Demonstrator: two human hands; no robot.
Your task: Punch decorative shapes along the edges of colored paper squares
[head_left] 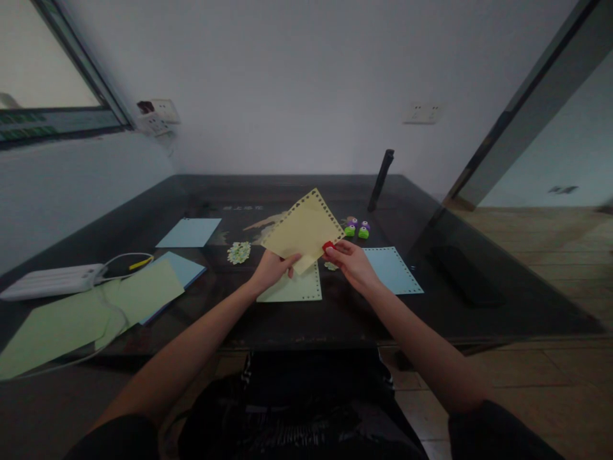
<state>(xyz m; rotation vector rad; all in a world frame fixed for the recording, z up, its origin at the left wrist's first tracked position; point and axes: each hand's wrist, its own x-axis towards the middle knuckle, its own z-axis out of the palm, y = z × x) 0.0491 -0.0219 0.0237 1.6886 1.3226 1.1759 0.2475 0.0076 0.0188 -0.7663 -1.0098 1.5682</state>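
Observation:
A pale yellow sheet of paper (302, 231), with small holes punched along its two upper edges, is raised above the table and turned corner-up. My left hand (274, 269) pinches its lower edge, thumb on top. At the sheet's right corner, my right hand (353, 260) grips a small red paper punch (328, 248); whether its jaws are pressed cannot be made out. Beneath lies a pale green sheet (306, 291), holed along its right and lower edges. Small pale paper cut-outs (331, 266) lie under the right hand, and a larger pile of cut-outs (239, 253) sits to the left.
Several purple and green punches (357, 229) stand behind my right hand. Blue sheets lie left (189, 232) and right (393, 271). At the left are green sheets (100, 306), a white power strip (52, 281) with cable and a yellow pen (140, 263). A black upright stick (381, 181) stands at the back.

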